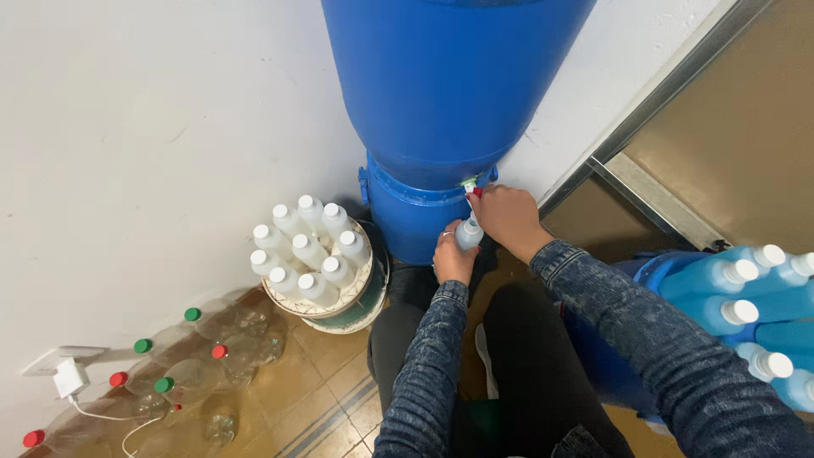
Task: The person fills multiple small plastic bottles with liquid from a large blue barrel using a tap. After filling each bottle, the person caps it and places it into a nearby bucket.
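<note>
Left hand (453, 258) wrapped around small bottle (468, 233); right hand (507, 216) fingers pinching drum tap (469, 184).

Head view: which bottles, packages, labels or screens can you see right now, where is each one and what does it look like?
Small bottle: pale, under the blue drum's tap, held by left hand; right hand at the tap.
White-capped bottles: cluster in a round basket, left of the drum.
Empty clear bottles: red and green caps, lying by the wall.
Blue filled bottles: white caps, lying at right.
No labels or screens visible.
</note>
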